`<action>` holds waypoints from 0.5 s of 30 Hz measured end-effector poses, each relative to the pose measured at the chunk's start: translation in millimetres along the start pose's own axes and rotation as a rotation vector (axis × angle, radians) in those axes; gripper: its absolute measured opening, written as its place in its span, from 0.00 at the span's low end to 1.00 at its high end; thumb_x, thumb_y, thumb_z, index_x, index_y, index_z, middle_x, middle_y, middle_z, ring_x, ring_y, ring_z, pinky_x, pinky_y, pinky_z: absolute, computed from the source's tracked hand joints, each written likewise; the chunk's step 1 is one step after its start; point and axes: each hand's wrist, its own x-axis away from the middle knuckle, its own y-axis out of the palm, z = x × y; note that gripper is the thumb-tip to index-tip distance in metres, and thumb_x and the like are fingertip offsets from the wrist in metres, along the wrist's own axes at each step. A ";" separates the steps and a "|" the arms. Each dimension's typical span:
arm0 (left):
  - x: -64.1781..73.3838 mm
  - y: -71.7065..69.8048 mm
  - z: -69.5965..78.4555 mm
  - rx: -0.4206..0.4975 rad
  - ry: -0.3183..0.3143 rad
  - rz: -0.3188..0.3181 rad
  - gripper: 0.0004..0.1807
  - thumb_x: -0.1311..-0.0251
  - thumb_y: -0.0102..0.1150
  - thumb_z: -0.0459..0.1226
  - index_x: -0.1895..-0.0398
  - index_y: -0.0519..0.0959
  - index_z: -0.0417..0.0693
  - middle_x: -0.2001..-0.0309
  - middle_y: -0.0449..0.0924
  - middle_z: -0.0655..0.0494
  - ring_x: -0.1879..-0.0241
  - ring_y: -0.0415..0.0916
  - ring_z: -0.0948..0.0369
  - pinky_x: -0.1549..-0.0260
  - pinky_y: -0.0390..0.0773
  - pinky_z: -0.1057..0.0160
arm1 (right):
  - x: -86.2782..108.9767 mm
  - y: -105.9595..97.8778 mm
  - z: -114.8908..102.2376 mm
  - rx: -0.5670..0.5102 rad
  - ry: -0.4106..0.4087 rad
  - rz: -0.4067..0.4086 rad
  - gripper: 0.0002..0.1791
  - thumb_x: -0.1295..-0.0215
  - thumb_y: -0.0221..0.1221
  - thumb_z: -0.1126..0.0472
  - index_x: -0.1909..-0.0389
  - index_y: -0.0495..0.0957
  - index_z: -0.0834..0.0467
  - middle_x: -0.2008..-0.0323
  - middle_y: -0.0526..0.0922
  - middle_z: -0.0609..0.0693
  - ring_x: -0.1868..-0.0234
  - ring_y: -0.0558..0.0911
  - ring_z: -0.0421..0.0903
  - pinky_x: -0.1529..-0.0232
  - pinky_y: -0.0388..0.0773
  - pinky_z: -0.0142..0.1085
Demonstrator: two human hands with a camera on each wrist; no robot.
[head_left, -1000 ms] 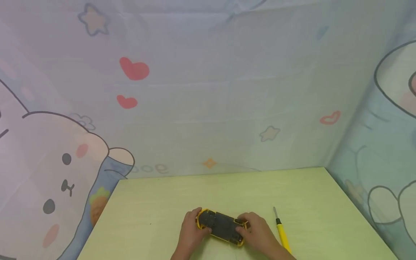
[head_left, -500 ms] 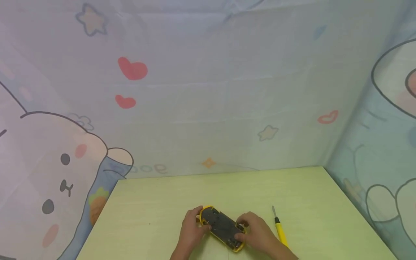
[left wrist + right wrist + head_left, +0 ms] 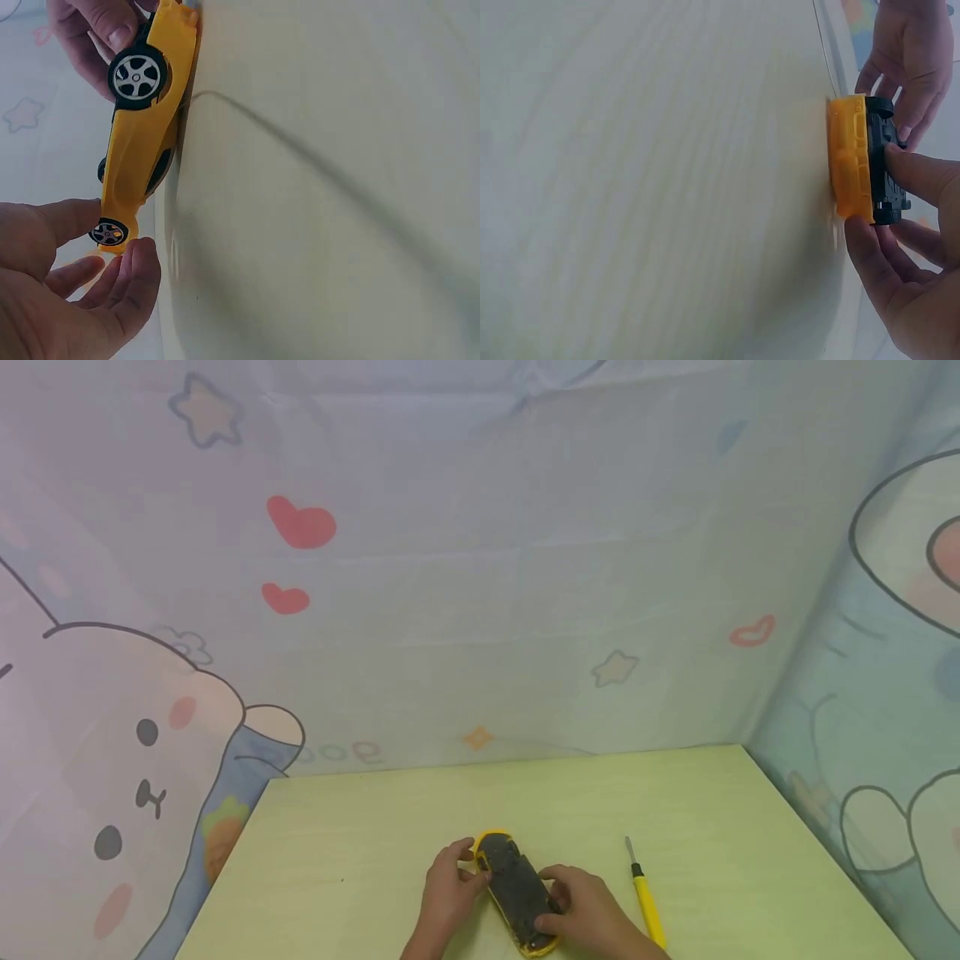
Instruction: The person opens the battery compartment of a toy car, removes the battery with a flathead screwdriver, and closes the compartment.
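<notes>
A yellow toy car (image 3: 517, 889) lies upside down close over the table, its black underside facing up. Silver-spoked wheels show on its side in the left wrist view. My left hand (image 3: 448, 893) holds the car's far end, with the thumb by a small wheel (image 3: 109, 232) and the fingers curving under the yellow body. At the nearer end, my right hand (image 3: 588, 910) grips the car; its thumb (image 3: 919, 174) presses on the underside and a fingertip touches the yellow edge. The roof is turned down and hidden in the head view.
Right of the right hand lies a screwdriver (image 3: 647, 906) with a yellow handle, its metal tip pointing away. The pale table (image 3: 360, 843) ends at a cartoon-printed cloth backdrop (image 3: 450, 568) at the back and sides.
Between my hands the toy car has swung clockwise in the head view. Its far end moved right and its other end came closer to me, while the hands shifted slightly with it.
</notes>
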 end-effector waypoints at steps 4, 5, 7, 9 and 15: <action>1.4 4.3 2.5 -0.023 -0.009 0.030 0.31 0.40 0.69 0.31 0.34 0.73 0.36 0.49 0.80 0.43 0.62 0.81 0.57 0.70 0.81 0.60 | 0.7 4.5 -1.3 -0.027 0.022 0.014 0.35 0.45 0.76 0.52 0.39 0.77 0.62 0.65 0.81 0.45 0.67 0.77 0.42 0.66 0.74 0.34; 2.3 5.2 3.4 -0.026 -0.017 0.033 0.30 0.40 0.69 0.31 0.34 0.73 0.36 0.50 0.80 0.43 0.62 0.81 0.57 0.70 0.81 0.61 | 0.7 5.6 -1.8 -0.027 0.032 0.018 0.35 0.45 0.76 0.51 0.39 0.76 0.63 0.65 0.81 0.45 0.67 0.77 0.41 0.67 0.74 0.34; 4.3 6.7 4.5 -0.023 -0.027 0.031 0.31 0.41 0.69 0.31 0.34 0.72 0.36 0.50 0.80 0.43 0.63 0.81 0.58 0.70 0.82 0.61 | 0.5 7.7 -2.6 -0.035 0.054 0.021 0.37 0.45 0.76 0.51 0.38 0.76 0.64 0.66 0.81 0.45 0.68 0.77 0.42 0.68 0.74 0.34; 6.7 8.2 5.6 0.006 -0.043 0.020 0.34 0.43 0.70 0.30 0.33 0.71 0.35 0.49 0.80 0.42 0.64 0.81 0.58 0.71 0.82 0.60 | 0.6 9.1 -3.7 -0.045 0.079 0.021 0.37 0.45 0.76 0.52 0.38 0.75 0.65 0.67 0.81 0.46 0.68 0.77 0.42 0.68 0.74 0.35; 12.4 11.6 8.8 0.096 -0.077 -0.025 0.42 0.49 0.72 0.28 0.29 0.66 0.32 0.47 0.76 0.38 0.66 0.81 0.59 0.73 0.83 0.60 | 2.4 10.2 -8.2 -0.067 0.140 0.025 0.35 0.44 0.75 0.52 0.40 0.75 0.65 0.65 0.80 0.48 0.66 0.78 0.44 0.65 0.76 0.39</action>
